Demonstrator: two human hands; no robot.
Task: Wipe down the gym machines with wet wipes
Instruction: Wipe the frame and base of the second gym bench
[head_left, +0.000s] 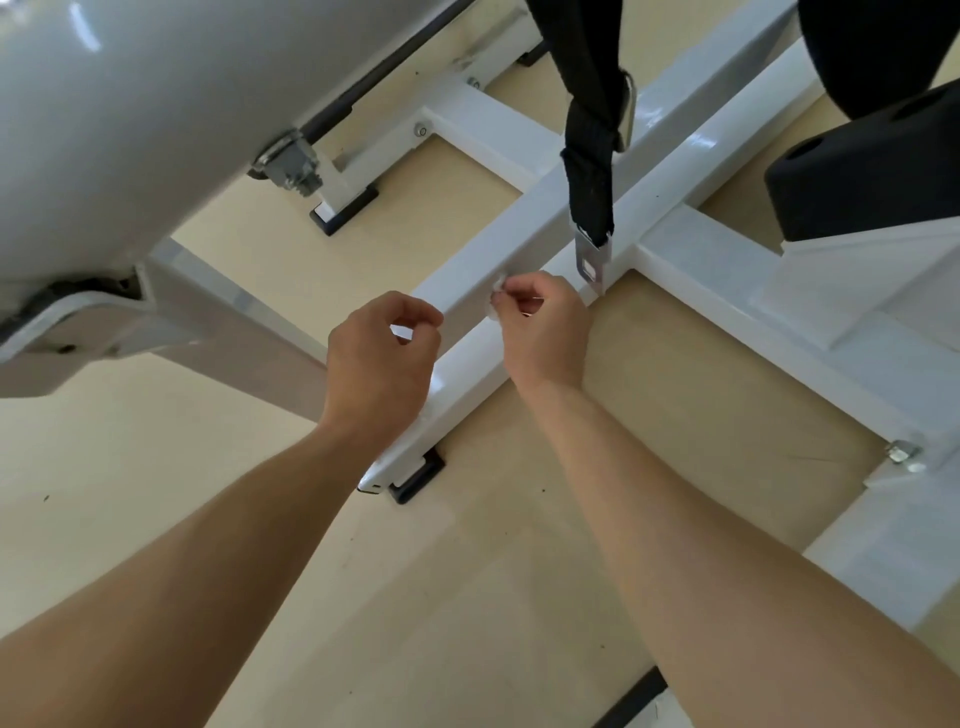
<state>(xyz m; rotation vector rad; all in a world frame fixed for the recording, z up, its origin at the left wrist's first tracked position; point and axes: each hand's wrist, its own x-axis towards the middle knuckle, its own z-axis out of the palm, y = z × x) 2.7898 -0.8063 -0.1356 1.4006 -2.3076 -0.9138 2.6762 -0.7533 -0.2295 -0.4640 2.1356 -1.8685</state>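
A white steel base beam (498, 249) of a gym machine runs diagonally across the floor. My right hand (545, 332) hovers over it and pinches a small crumpled white wet wipe (497, 292) at its fingertips, close to the beam's top edge. My left hand (384, 358) is just left of it above the same beam, fingers curled with thumb and forefinger nearly meeting; I see nothing held in it. Both forearms reach in from the bottom of the view.
A black strap with a metal buckle (592, 254) hangs right of my right hand. A grey padded shell (130, 130) looms at upper left. Black pads (862, 171) sit at upper right. Cross beams (753, 322) and rubber feet (415, 478) rest on the beige floor.
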